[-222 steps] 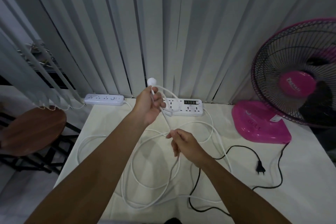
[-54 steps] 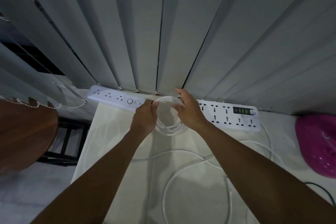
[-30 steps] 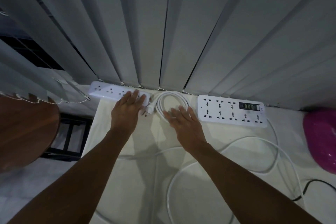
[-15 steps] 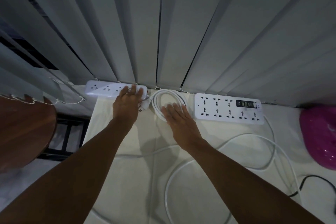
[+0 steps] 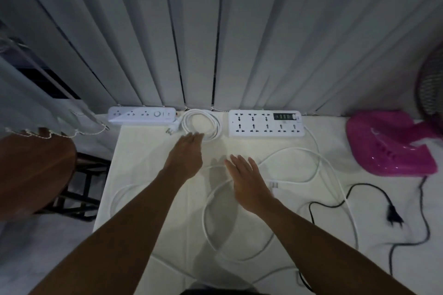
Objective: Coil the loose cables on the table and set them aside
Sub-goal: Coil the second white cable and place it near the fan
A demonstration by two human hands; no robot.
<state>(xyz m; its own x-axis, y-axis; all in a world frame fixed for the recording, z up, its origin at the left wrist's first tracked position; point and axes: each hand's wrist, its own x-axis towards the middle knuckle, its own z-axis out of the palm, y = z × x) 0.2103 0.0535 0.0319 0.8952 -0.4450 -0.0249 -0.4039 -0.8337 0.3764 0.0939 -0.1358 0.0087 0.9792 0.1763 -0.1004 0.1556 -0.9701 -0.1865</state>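
A coiled white cable (image 5: 200,124) lies at the back of the table between a small white power strip (image 5: 141,115) and a larger white power strip (image 5: 265,123). The coil's plug (image 5: 173,128) points left and toward me. My left hand (image 5: 185,154) hovers just in front of the coil, fingers apart, holding nothing. My right hand (image 5: 247,182) is open above a long loose white cable (image 5: 318,163) that loops over the table's middle. That cable's plug (image 5: 274,185) lies right of my right wrist. A loose black cable (image 5: 350,195) with a plug (image 5: 393,216) lies at the right.
A pink fan base (image 5: 388,143) stands at the back right, with the fan cage (image 5: 431,88) at the frame edge. Vertical blinds (image 5: 215,43) hang behind the table. A round wooden stool (image 5: 31,170) stands left of the table's edge (image 5: 107,175).
Both hands have let go of the coiled cable and power strip and drawn back toward me. The coil stays at the back of the table.
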